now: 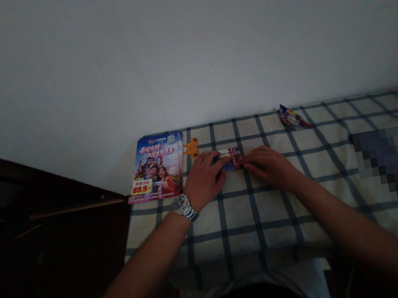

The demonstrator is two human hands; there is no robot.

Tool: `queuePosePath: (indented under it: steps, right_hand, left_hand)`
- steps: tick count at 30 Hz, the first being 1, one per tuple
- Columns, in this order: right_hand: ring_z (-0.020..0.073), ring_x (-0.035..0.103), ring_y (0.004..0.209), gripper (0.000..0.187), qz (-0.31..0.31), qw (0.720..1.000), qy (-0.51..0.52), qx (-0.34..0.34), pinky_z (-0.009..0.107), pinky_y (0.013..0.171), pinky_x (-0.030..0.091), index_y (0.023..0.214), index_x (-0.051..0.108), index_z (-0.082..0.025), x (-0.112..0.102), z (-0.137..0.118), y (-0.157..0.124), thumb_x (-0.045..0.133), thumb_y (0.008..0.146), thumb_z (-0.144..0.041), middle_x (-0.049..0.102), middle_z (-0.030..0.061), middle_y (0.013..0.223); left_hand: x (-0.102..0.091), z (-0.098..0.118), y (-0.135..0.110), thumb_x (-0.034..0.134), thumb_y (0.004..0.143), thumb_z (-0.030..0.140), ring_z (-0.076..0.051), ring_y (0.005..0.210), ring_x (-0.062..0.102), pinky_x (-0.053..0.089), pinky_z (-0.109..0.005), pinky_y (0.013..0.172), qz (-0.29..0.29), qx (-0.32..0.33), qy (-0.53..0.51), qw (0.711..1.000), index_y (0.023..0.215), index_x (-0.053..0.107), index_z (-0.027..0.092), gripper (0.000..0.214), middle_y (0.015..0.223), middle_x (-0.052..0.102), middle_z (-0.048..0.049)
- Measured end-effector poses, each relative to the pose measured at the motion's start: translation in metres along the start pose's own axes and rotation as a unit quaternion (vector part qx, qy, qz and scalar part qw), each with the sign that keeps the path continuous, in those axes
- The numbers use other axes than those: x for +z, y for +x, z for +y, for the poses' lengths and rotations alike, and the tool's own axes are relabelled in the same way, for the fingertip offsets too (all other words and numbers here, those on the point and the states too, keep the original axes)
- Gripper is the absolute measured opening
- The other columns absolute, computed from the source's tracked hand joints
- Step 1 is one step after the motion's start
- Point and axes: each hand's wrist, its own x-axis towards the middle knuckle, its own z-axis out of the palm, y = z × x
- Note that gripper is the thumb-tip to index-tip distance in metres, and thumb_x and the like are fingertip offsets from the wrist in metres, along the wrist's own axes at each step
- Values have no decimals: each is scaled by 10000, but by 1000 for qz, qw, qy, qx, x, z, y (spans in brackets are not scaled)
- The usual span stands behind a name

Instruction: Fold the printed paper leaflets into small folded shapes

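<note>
On the checked cloth lies a small folded flyer [236, 157], printed in blue, pink and red with a white strip along the top. My left hand [205, 176] covers its left part, fingers bent and pressing it against the cloth. At its right edge, my right hand [266, 165] holds it with thumb and fingertips together. The left fingers hide part of the paper. Left of my hands sits a stack of flyers [156, 167] with a yellow 89.9 label and two printed people on the top sheet.
The blue-and-white checked cloth [239, 216] covers the table against a pale wall. An orange bear figure [191, 147] shows beside the stack. A crumpled colourful packet or paper [293, 118] lies at the back right. A pixelated dark object [393, 161] is farther right.
</note>
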Motion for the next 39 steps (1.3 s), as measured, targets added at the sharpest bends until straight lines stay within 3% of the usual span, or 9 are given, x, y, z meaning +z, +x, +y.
queuePosePath:
  steps: [11,23,30,39]
  right_hand:
    - [255,679,1107,193,41,999,21,-3,452,1006,523,1145,724,-252,0,-2,0,610,989,-253,760,66,1148]
    - [244,678,1139,245,1,999,41,-19,449,1019,531,1186,717,-287,3,0,0,620,973,-214,750,52,1180]
    - [244,678,1141,218,8,999,40,-21,443,1016,540,1156,729,-270,3,0,-1,624,971,-224,744,64,1195]
    - [245,673,1136,248,4,999,31,-16,458,1010,545,1179,727,-287,6,2,-1,657,952,-218,738,65,1198]
  left_hand:
    - [3,0,1,565,938,156,-260,1292,551,337,-543,1209,-1,23,-33,999,1306,615,252,384,1404,588,-65]
    - [6,-2,2,575,933,143,-242,1341,528,352,-500,1209,-8,51,-62,997,1280,606,215,355,1427,594,-70]
    - [2,1,3,576,998,297,-244,1241,580,460,-465,1098,3,54,-61,997,1272,629,219,290,1345,631,-71]
    - [0,1,2,678,939,410,-261,1240,577,431,-487,1105,-28,47,-47,997,1296,637,271,385,1357,630,-50]
